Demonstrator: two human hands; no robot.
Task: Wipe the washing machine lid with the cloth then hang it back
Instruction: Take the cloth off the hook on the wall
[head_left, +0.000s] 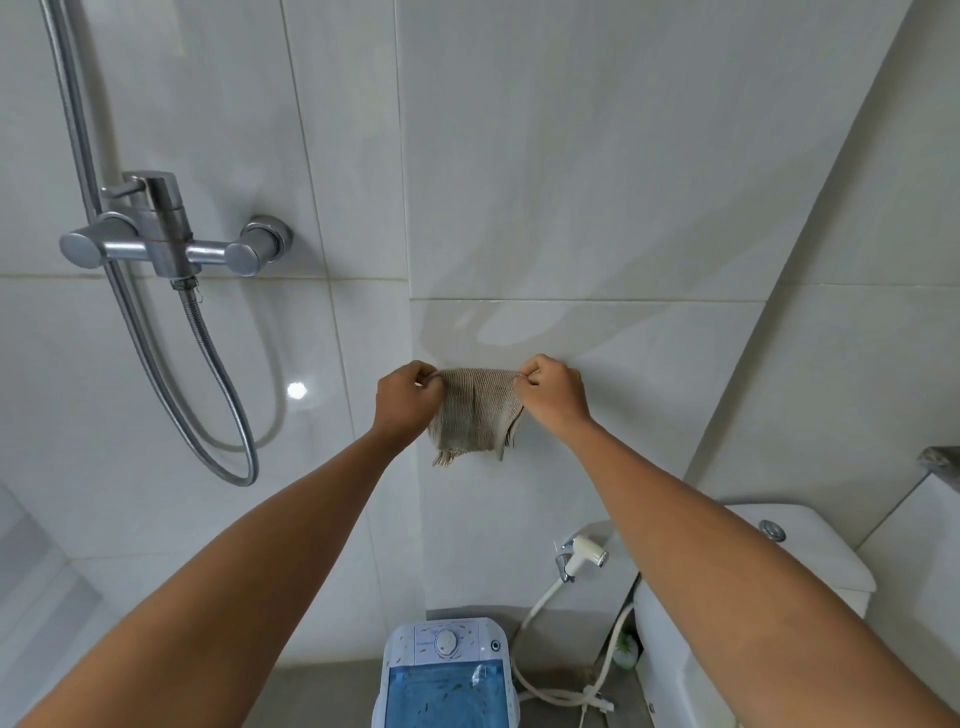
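Observation:
A beige, ribbed cloth (475, 415) hangs against the white tiled wall, stretched between my two raised hands. My left hand (405, 397) pinches its upper left corner and my right hand (553, 395) pinches its upper right corner. What the cloth hangs from is hidden behind it. Far below, at the bottom middle of the view, stands the small washing machine (447, 670) with a translucent blue lid (441, 699) and a round dial.
A chrome shower mixer (166, 234) with a metal hose (228, 410) is on the wall at left. A white toilet cistern (810, 551) stands at lower right, with a bidet sprayer (584, 553) and its hose beside the machine.

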